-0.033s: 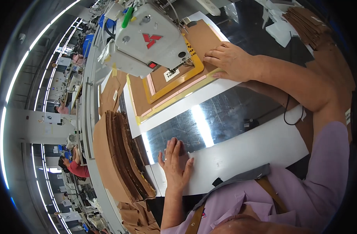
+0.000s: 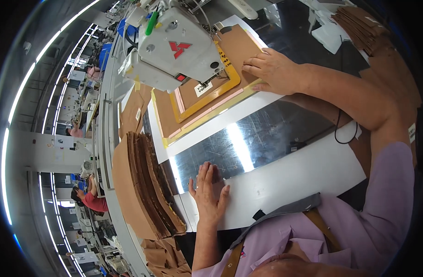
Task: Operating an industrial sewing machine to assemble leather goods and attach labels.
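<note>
Metal worktable [image 2: 197,158]: brown panel [image 2: 243,40] lies partly under the white sewing head [image 2: 177,51], 12 o'clock from the spread left hand [image 2: 207,198], long axis seemingly 8-to-2 (lens bends edges), nearer right hand [image 2: 277,73] flat-fingered on its 2–3 o'clock end.

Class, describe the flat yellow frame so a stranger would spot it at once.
Look for the bulky white sewing machine head at the top. Beneath it, a flat brown sheet lies under the right hand. On it, the flat yellow frame is a deeper orange-yellow than the pale yellow strip nearby.
</note>
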`<state>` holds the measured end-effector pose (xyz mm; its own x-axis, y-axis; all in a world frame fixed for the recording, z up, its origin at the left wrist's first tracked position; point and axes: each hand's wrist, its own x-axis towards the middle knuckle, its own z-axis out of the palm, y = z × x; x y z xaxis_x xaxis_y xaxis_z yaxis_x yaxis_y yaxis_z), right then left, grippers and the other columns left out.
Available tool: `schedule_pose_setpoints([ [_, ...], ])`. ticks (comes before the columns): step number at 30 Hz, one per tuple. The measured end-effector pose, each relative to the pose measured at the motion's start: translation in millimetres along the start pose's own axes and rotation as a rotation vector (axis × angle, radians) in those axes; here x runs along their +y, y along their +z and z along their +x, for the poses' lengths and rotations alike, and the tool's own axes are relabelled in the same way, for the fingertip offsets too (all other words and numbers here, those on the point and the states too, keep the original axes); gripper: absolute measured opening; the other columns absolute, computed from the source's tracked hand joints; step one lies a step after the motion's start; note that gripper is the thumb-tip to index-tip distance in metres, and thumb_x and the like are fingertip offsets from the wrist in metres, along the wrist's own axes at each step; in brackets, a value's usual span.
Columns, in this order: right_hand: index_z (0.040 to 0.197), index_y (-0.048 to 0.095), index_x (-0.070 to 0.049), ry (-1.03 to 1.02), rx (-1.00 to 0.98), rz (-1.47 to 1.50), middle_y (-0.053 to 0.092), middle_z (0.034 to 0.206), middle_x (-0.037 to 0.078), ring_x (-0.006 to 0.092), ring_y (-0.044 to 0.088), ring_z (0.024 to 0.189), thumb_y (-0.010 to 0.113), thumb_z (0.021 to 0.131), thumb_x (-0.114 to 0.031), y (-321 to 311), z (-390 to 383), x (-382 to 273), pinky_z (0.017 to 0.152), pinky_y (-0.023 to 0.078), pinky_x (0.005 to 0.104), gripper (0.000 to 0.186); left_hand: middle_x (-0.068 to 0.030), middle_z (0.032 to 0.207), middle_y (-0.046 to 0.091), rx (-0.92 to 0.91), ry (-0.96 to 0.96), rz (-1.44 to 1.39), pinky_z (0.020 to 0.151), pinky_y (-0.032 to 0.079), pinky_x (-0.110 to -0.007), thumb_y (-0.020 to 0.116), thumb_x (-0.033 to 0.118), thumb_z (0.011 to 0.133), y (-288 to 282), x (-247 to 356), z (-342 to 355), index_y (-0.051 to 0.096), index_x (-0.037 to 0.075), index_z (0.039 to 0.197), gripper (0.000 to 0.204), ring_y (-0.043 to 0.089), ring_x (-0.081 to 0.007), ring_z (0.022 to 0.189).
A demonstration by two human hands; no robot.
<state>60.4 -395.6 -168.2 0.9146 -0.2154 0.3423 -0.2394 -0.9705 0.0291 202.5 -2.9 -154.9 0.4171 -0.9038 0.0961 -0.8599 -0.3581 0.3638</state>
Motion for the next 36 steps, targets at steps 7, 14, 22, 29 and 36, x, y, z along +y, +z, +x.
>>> schedule_pose_setpoints([
  [7,0.132,0.061,0.001,0.282,-0.018,0.022,0.061,0.134,0.015,0.0284,0.053,0.131,0.054,0.102,-0.049,-17.3,-36.0,25.3,0.108,0.04,0.0462,0.059,-0.0203,0.155,0.048,0.203,0.058,-0.018,0.122,0.016,-0.052,0.057,0.04,0.103,-9.6,-29.9,36.2,0.049,0.002,0.148,0.06,0.042,-0.0316,0.147],
  [14,0.128,0.063,0.001,0.416,0.05,-0.011,0.062,0.131,0.017,0.0317,0.056,0.128,0.048,0.104,-0.05,-21.8,-43.7,37.2,0.107,0.041,0.0504,0.058,-0.0261,0.15,0.051,0.357,-0.05,-0.259,0.117,0.036,-0.045,0.055,0.038,0.104,-1.4,-87.1,127.2,0.056,-0.006,0.138,0.055,0.047,-0.0378,0.141],
  [22,0.126,0.068,-0.003,0.682,-0.082,-0.121,0.064,0.131,0.014,0.0294,0.056,0.129,0.05,0.103,-0.048,-12.0,-55.1,70.2,0.106,0.042,0.0523,0.053,-0.0209,0.162,0.036,0.328,-0.152,0.11,0.119,0.029,-0.058,0.045,0.048,0.105,32.5,-84.8,200.5,0.05,0.0,0.148,0.065,0.03,-0.0387,0.151],
  [29,0.122,0.071,-0.005,0.826,-0.058,-0.015,0.069,0.127,0.012,0.0259,0.056,0.131,0.057,0.1,-0.049,-20.0,-71.6,85.6,0.107,0.04,0.0546,0.051,-0.0126,0.168,0.03,0.254,-0.214,0.223,0.12,0.016,-0.066,0.05,0.06,0.097,47.0,-35.1,221.1,0.059,0.019,0.145,0.064,0.018,-0.0348,0.157],
  [36,0.113,0.075,-0.007,0.809,0.029,-0.005,0.072,0.121,0.012,0.0281,0.062,0.123,0.061,0.099,-0.041,-10.3,-65.9,84.9,0.107,0.04,0.0551,0.04,0.0,0.156,0.051,0.279,-0.227,0.165,0.121,0.014,-0.065,0.062,0.047,0.095,43.0,-16.5,233.9,0.081,0.023,0.11,0.034,0.031,-0.025,0.154],
])
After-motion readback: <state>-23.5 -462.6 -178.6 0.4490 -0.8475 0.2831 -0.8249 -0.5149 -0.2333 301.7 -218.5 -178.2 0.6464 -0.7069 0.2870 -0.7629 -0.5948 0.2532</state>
